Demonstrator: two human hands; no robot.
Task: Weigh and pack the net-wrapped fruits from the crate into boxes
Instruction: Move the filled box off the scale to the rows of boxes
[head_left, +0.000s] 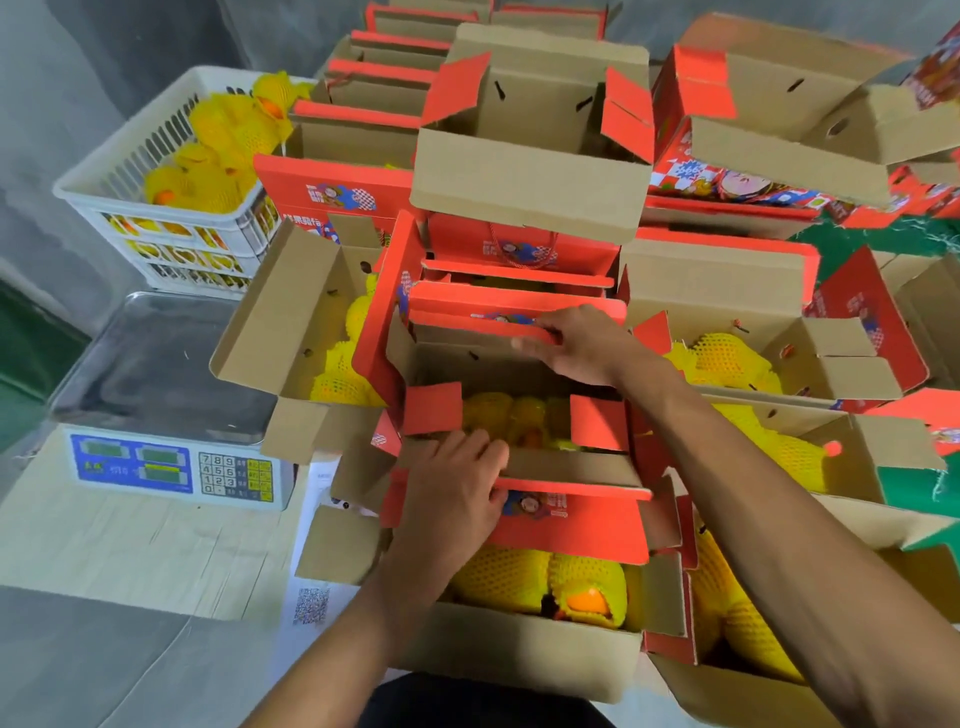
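Centre box: a red-and-brown carton (519, 374) stands on top of another carton, flaps half open, with yellow net-wrapped fruits (511, 418) inside; their number cannot be told.
Left grip: the left hand (457, 491) holds the near long flap (571, 475) of the centre box, fingers curled over its edge, just near of the fruits.
Right grip: the right hand (582, 345) rests on the far long flap (493, 325), fingers fairly straight across its edge, holding nothing; the fruits lie below and near of it.
Box below: a brown carton (519, 649) at the near edge, showing two netted fruits (540, 577), one with orange skin showing.
Left box: an open carton (291, 332) with netted fruits, count unclear.
Right boxes: three open cartons with netted fruits, the far one (810, 343) and two nearer.
Crate: a white slatted crate (156, 171) far left, heaped with netted fruits.
Scale: one electronic scale (166, 415) on the desk (130, 551) near the crate, its steel pan bare.
Far stacks: many folded and open red cartons (530, 145).
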